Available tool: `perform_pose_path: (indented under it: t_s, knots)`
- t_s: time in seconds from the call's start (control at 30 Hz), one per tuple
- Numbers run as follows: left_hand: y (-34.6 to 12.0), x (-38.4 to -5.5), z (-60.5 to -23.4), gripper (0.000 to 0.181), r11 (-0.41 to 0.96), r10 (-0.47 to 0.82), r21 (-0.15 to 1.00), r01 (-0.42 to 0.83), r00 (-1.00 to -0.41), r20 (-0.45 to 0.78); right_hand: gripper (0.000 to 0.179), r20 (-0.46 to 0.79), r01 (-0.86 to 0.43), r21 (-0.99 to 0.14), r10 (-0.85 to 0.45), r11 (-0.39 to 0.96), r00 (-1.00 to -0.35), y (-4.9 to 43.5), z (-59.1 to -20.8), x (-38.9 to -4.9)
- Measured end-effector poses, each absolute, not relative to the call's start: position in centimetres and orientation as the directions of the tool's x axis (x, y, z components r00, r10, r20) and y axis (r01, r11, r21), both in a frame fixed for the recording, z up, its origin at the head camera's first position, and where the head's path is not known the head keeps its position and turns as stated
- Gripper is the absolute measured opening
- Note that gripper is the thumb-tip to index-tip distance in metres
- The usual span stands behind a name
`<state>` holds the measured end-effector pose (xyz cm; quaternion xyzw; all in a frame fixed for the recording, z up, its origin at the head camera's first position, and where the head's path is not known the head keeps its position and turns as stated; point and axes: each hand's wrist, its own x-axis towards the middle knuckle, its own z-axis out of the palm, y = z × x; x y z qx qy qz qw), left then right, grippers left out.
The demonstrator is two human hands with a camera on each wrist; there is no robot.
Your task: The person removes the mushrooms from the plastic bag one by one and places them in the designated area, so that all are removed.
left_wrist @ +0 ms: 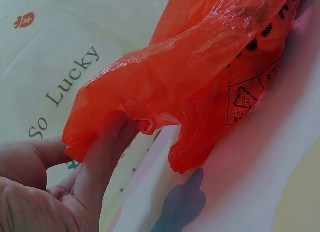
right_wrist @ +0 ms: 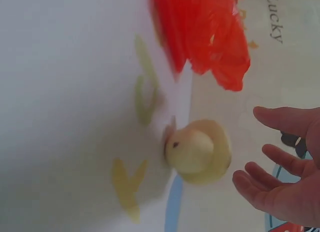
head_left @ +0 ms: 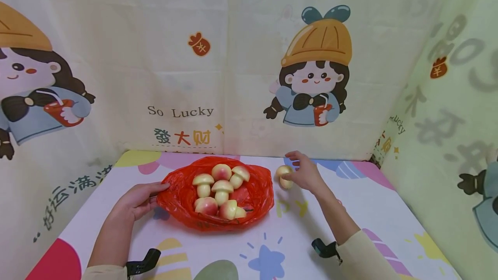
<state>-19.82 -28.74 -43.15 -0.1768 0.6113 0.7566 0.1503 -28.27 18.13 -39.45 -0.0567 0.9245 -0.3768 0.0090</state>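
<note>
A red plastic bag (head_left: 177,208) lies spread wide on the table, holding several toy mushrooms (head_left: 222,186) with cream stems and cream or pinkish caps. My left hand (head_left: 138,198) pinches the bag's left rim; in the left wrist view the film (left_wrist: 165,86) runs between thumb and fingers. Just right of the bag, a single toy mushroom (head_left: 286,181) lies on the tabletop. Over it reaches my right hand (head_left: 307,174), thumb and fingers spread. The right wrist view has this mushroom (right_wrist: 192,152) a short gap from the fingertips, its stem end facing the camera.
The table's printed cover (head_left: 307,245) carries coloured shapes. A cream curtain (head_left: 249,77) with cartoon figures rises behind the table, and another curtain (head_left: 435,141) flanks the right side. Small black wrist cameras (head_left: 326,249) sit on both wrists.
</note>
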Motion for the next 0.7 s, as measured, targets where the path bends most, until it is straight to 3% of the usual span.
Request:
perform_pose_path:
  t_s: [0.3, 0.7]
  knots:
    - [-28.7, -19.8, -43.1, 0.072, -0.204, 0.018, 0.87, -0.448, -0.891, -0.454, 0.057, 0.097, -0.158, -0.775, -0.133, 0.612, -0.986, 16.4, -38.3, -27.4]
    - [-28.7, -19.8, -42.9, 0.071, -0.216, 0.02, 0.866, -0.452, -0.888, -0.459, 0.056, 0.052, -0.137, -0.825, -0.167, 0.548, -0.985, 13.8, -38.1, -26.6]
